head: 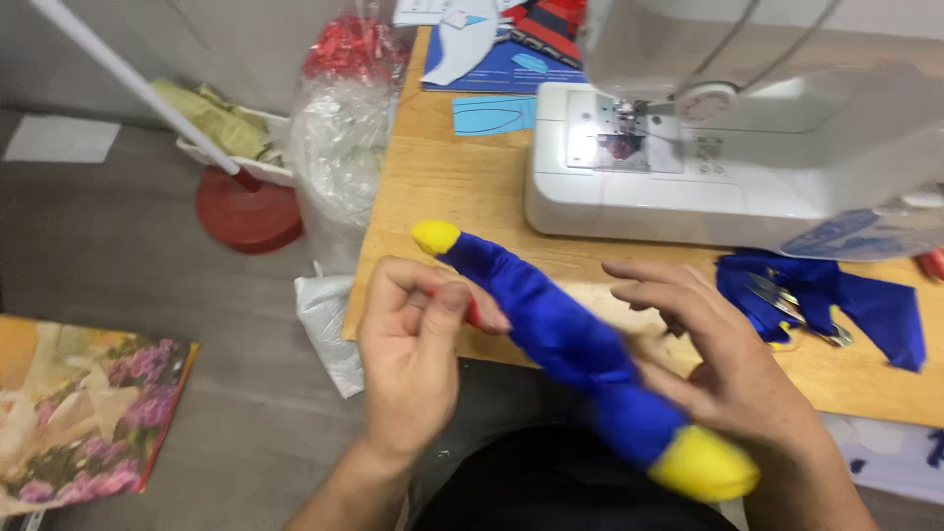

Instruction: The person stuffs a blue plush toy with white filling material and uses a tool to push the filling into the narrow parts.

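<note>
Fingers (447,295) of the left hand (413,359) we find pinched together on a small red object (472,313), too blurred for us to identify, held against a stuffed blue fabric limb (556,329). Fingers of the right hand (723,369) are spread apart, the palm resting against that limb without clamping it.

We record, by size: the wooden counter (452,187), then a white sewing machine (728,162) standing on its far side. The blue limb lies slantwise over the near edge of the counter, between both hands, with a yellow tip (435,236) at the upper end and a larger yellow end (703,464) near the lap. Blue fabric scraps (875,305) lie right of the hands, with metal scissors (792,305) on them. A blue paper pattern piece (492,115) sits beside the machine.
</note>
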